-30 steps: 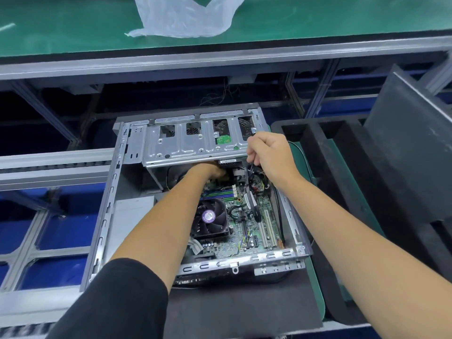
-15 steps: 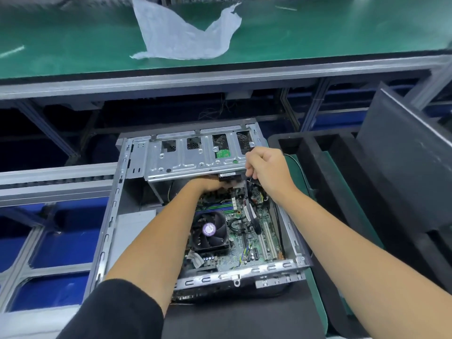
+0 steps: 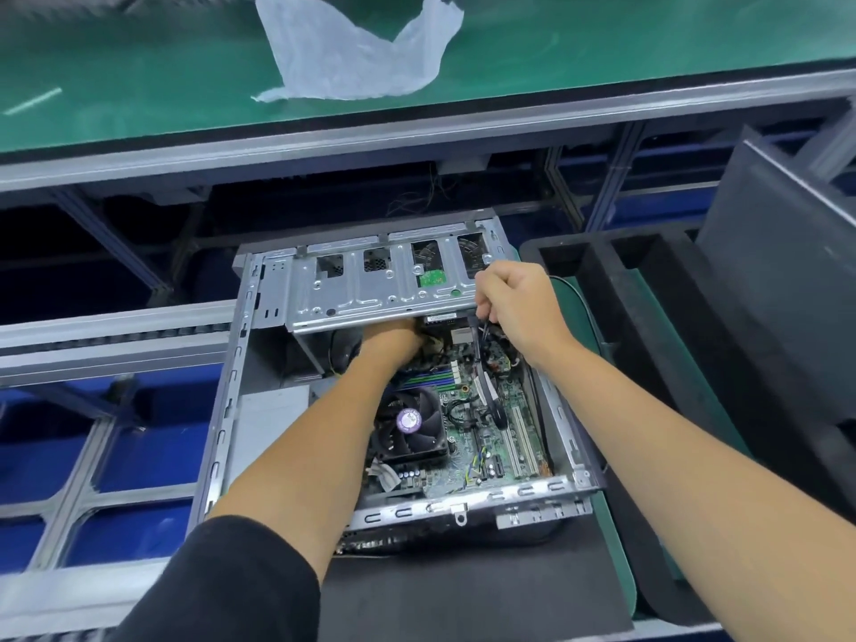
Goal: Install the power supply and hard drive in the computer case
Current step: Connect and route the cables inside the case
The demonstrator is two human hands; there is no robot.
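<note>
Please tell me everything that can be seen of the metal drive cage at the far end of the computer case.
The drive cage is a bare, silver sheet-metal tray with stamped ribs, screw holes and four square cut-outs; a small green circuit board shows through one. It spans the far end of the computer case, above the motherboard. The left hand reaches under its near edge, and the right hand, fingers curled on dark cables, is at its right corner.
</note>
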